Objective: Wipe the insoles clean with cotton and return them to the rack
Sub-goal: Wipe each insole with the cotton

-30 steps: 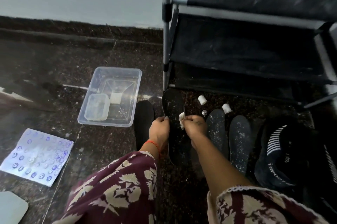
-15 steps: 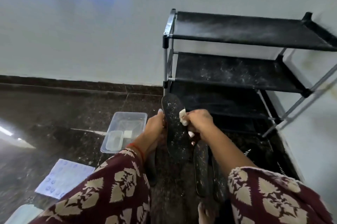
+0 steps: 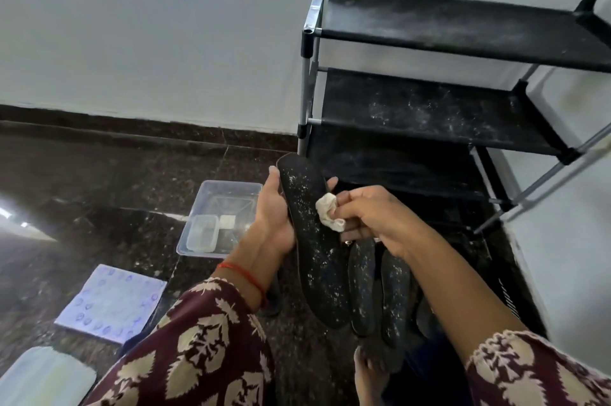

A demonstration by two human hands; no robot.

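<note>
Left hand (image 3: 276,217): curled around the left edge of a dusty black insole (image 3: 314,233), thumb along the near side, fingertips showing past its far edge; insole held raised, toe end up, just in front of the rack (image 3: 429,101).

Right hand (image 3: 373,217): fingers bunched, pinching a wad of cotton (image 3: 329,212) pressed on the held insole's upper surface.

Two further insoles (image 3: 380,286): on the floor just right of the held insole, below the right hand.

Clear plastic tray (image 3: 228,194): on the floor left of the held insole.

Printed sheet (image 3: 112,303): on the floor left of the insole, nearer than the tray.
</note>
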